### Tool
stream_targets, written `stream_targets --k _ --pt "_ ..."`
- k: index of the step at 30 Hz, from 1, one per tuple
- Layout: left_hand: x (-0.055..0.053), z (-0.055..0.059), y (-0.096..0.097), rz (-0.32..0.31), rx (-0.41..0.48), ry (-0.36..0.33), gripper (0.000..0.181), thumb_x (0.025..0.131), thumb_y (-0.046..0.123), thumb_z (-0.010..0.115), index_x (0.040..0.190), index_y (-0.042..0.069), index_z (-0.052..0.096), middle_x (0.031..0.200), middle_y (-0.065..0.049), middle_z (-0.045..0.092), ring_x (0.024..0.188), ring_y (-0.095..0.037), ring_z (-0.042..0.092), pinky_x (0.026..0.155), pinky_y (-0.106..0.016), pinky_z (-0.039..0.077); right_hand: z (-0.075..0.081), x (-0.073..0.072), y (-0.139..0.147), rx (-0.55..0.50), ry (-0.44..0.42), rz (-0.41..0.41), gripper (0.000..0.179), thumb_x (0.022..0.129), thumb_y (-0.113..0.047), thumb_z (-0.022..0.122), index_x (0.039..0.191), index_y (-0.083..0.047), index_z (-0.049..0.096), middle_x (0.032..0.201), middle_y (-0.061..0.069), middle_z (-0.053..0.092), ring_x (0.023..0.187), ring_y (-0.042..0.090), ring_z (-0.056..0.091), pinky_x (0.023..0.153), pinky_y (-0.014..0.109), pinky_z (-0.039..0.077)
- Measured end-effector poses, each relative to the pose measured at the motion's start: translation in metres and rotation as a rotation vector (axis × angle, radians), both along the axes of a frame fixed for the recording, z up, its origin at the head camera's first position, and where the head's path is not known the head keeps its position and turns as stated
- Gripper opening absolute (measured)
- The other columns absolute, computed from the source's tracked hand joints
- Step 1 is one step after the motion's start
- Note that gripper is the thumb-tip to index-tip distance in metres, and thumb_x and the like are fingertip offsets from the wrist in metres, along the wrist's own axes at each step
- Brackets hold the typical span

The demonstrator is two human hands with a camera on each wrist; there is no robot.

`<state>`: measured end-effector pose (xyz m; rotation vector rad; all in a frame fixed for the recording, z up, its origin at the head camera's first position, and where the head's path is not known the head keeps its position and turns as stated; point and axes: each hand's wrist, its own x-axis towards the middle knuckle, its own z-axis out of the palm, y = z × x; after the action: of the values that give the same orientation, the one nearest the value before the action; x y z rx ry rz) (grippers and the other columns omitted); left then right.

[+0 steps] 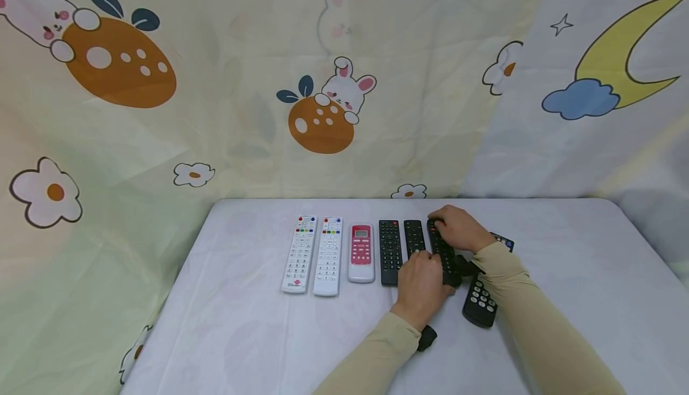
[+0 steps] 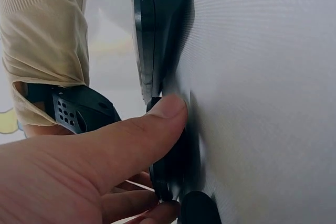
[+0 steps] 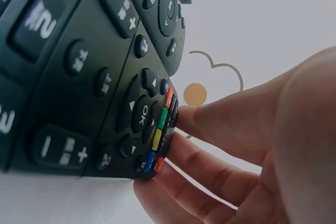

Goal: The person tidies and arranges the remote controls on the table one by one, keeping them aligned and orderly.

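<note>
Both hands hold one black remote control [image 1: 442,250], toward the right of a row of remotes on the white-covered table. At its far end, the right hand [image 1: 460,227] pinches the tip between thumb and fingers; coloured keys and an OK button show in the right wrist view. The left hand [image 1: 422,284] grips the near end, its thumb [image 2: 168,109] on one side and fingertips on the other. Just left lies a narrower black remote [image 1: 414,234], its lower part hidden by the left hand. Another black remote [image 1: 480,304], with round buttons, sits partly beneath the right sleeve.
Farther left in the row lie a wide black remote [image 1: 390,251], a white remote with a red face [image 1: 361,257] and two long white remotes [image 1: 328,257]. Behind the table [image 1: 226,335] hangs a printed cloth [image 1: 242,84]. Dark bands circle both wrists.
</note>
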<state>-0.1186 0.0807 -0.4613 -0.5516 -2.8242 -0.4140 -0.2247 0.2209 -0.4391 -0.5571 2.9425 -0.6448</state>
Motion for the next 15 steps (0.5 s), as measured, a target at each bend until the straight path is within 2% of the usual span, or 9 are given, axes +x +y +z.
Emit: stream_targets --k 15 --pt "-0.0003 -0.0009 0.0002 0.005 0.0 -0.019 0.056 0.067 0.047 0.092 0.108 0.011 0.077 0.097 0.0 0.068 0.087 -0.012 0.062 0.07 -0.025 0.053 -0.0016 -0.0004 -0.0012 0.006 -0.009 0.0 0.032 0.098 -0.001 0.049 0.123 0.012 0.063 0.12 0.029 0.063 0.117 0.045 0.058 0.1 0.056 0.044"
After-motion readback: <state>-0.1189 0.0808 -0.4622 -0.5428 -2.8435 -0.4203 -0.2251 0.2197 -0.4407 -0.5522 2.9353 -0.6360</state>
